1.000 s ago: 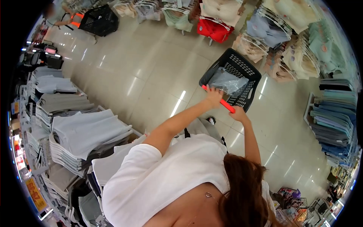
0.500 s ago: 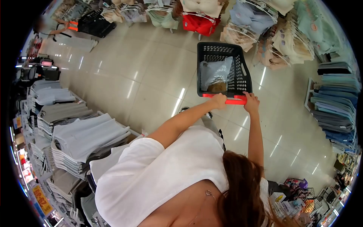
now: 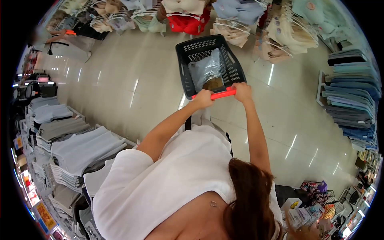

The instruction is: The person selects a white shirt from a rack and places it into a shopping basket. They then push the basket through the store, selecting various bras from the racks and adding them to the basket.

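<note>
A black perforated shopping basket (image 3: 187,75) is in front of me in the head view, turned slightly to the left. My left hand (image 3: 204,99) is wrapped round the left part of its red handle (image 3: 224,94). At the handle's right end, the fingers of my right hand (image 3: 242,92) are closed over it. Inside the basket lies a shiny clear plastic package (image 3: 208,68) with greyish contents. A brown item (image 3: 213,83) is at the package's near end; I cannot make out what it is.
Bras on hangers (image 3: 187,24) line the far side. Folded jeans (image 3: 352,92) are stacked on the right. Pale trousers on hangers (image 3: 86,150) stand close on my left. Tiled floor (image 3: 132,72) lies between. Another person (image 3: 66,44) is at the far left.
The basket has shifted left in view and turned counterclockwise, with both hands moving along on its handle. My right hand's fingers now curl more fully over the handle's end.
</note>
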`<state>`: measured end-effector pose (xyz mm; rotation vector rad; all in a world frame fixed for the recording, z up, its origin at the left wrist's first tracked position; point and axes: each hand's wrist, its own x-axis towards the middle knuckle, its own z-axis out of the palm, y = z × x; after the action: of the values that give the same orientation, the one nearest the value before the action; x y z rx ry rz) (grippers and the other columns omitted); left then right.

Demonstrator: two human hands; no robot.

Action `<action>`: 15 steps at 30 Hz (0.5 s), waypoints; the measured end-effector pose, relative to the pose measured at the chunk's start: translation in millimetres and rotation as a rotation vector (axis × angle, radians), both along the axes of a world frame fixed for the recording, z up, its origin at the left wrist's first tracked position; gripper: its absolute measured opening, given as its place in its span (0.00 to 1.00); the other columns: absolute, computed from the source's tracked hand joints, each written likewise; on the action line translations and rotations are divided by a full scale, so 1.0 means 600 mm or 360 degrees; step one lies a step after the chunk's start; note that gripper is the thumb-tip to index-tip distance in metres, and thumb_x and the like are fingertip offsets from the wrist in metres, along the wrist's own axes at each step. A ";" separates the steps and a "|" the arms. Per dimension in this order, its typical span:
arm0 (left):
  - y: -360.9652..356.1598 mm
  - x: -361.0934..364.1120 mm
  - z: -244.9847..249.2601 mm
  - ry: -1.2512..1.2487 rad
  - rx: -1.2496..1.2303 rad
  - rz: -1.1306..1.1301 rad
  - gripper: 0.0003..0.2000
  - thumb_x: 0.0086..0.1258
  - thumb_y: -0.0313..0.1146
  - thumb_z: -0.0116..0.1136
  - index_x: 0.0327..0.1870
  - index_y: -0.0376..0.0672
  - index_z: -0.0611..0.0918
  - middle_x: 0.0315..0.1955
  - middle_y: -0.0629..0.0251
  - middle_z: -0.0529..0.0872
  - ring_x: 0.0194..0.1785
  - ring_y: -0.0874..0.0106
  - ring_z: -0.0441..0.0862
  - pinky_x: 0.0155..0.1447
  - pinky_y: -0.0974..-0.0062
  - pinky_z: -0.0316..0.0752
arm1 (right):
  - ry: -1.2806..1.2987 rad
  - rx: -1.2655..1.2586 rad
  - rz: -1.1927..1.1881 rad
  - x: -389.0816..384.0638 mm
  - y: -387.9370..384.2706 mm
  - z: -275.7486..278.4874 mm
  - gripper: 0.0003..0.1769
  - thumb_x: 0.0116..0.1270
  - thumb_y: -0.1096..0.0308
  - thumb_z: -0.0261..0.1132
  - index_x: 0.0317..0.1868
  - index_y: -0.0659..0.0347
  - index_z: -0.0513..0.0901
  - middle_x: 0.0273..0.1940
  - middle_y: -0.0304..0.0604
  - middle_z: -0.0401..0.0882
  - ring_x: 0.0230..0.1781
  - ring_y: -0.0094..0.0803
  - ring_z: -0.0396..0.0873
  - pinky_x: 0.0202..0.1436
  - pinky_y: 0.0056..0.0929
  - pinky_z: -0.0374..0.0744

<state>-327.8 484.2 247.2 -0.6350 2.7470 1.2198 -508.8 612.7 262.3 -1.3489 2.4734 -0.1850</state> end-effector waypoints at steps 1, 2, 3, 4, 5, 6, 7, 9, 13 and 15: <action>-0.001 0.000 0.005 0.0013 -0.0001 -0.0011 0.11 0.47 0.29 0.56 0.33 0.40 0.83 0.27 0.50 0.82 0.33 0.53 0.80 0.44 0.62 0.75 | 0.0013 0.0007 0.0066 -0.002 -0.003 0.000 0.11 0.49 0.69 0.64 0.34 0.43 0.83 0.33 0.35 0.81 0.43 0.33 0.77 0.44 0.43 0.73; 0.001 -0.005 0.020 0.0027 0.0050 0.0010 0.11 0.48 0.30 0.56 0.34 0.38 0.83 0.27 0.47 0.82 0.34 0.52 0.80 0.44 0.61 0.75 | 0.0023 0.0014 0.0131 -0.012 -0.005 0.000 0.09 0.48 0.68 0.64 0.31 0.43 0.84 0.31 0.36 0.81 0.42 0.33 0.78 0.43 0.43 0.72; 0.002 -0.011 0.024 0.0037 0.0102 0.0030 0.12 0.49 0.31 0.57 0.34 0.36 0.83 0.27 0.45 0.81 0.35 0.51 0.80 0.44 0.60 0.75 | 0.0030 0.0014 0.0117 -0.021 -0.005 0.005 0.09 0.48 0.68 0.64 0.31 0.43 0.84 0.31 0.36 0.81 0.42 0.33 0.78 0.43 0.43 0.72; 0.001 -0.019 0.022 0.0040 0.0103 0.0015 0.12 0.49 0.31 0.57 0.34 0.36 0.83 0.27 0.45 0.81 0.35 0.51 0.80 0.44 0.60 0.75 | 0.0039 -0.0008 0.0164 -0.028 -0.004 0.008 0.08 0.48 0.68 0.64 0.30 0.43 0.84 0.31 0.36 0.81 0.40 0.33 0.78 0.43 0.42 0.72; 0.000 -0.027 0.013 0.0037 0.0101 0.0018 0.12 0.50 0.31 0.57 0.34 0.36 0.82 0.26 0.46 0.81 0.34 0.50 0.80 0.43 0.60 0.75 | 0.0043 -0.0029 0.0211 -0.036 -0.006 0.008 0.07 0.47 0.68 0.65 0.28 0.43 0.84 0.31 0.37 0.81 0.39 0.34 0.78 0.43 0.42 0.72; -0.001 -0.032 0.009 0.0031 0.0101 0.0021 0.11 0.50 0.31 0.58 0.34 0.36 0.82 0.26 0.46 0.81 0.33 0.50 0.79 0.42 0.60 0.75 | 0.0038 -0.0026 0.0198 -0.044 -0.011 0.002 0.07 0.47 0.68 0.65 0.28 0.43 0.84 0.31 0.37 0.81 0.39 0.34 0.78 0.43 0.42 0.72; -0.003 -0.038 0.006 0.0028 0.0104 0.0008 0.11 0.50 0.31 0.58 0.34 0.36 0.82 0.26 0.46 0.81 0.33 0.50 0.79 0.42 0.60 0.75 | 0.0004 -0.0079 0.0257 -0.053 -0.015 -0.004 0.07 0.46 0.67 0.64 0.28 0.45 0.85 0.30 0.37 0.82 0.38 0.34 0.79 0.43 0.41 0.72; -0.003 -0.051 0.003 -0.0049 0.0049 0.0063 0.13 0.51 0.32 0.58 0.37 0.38 0.82 0.26 0.47 0.81 0.32 0.51 0.79 0.40 0.62 0.75 | -0.0033 -0.0131 0.0313 -0.073 -0.023 -0.017 0.08 0.46 0.67 0.64 0.28 0.46 0.85 0.28 0.38 0.82 0.37 0.35 0.79 0.44 0.40 0.73; -0.002 -0.079 0.024 -0.0023 0.0052 0.0148 0.14 0.52 0.32 0.59 0.40 0.38 0.81 0.26 0.48 0.81 0.32 0.51 0.79 0.39 0.63 0.76 | -0.0147 -0.0276 0.0450 -0.113 -0.041 -0.032 0.08 0.42 0.69 0.64 0.26 0.48 0.85 0.27 0.42 0.82 0.33 0.40 0.80 0.39 0.40 0.76; 0.006 -0.100 0.037 0.0032 0.0016 0.0183 0.13 0.52 0.32 0.60 0.39 0.39 0.81 0.26 0.49 0.82 0.31 0.52 0.80 0.39 0.63 0.76 | -0.0115 -0.0212 0.0521 -0.134 -0.039 -0.012 0.08 0.45 0.67 0.63 0.27 0.48 0.85 0.26 0.45 0.81 0.31 0.41 0.80 0.41 0.39 0.75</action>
<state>-387.9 487.9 269.3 -0.7944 2.7537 1.2681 -589.3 589.3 255.2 -1.7459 2.1758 -0.3190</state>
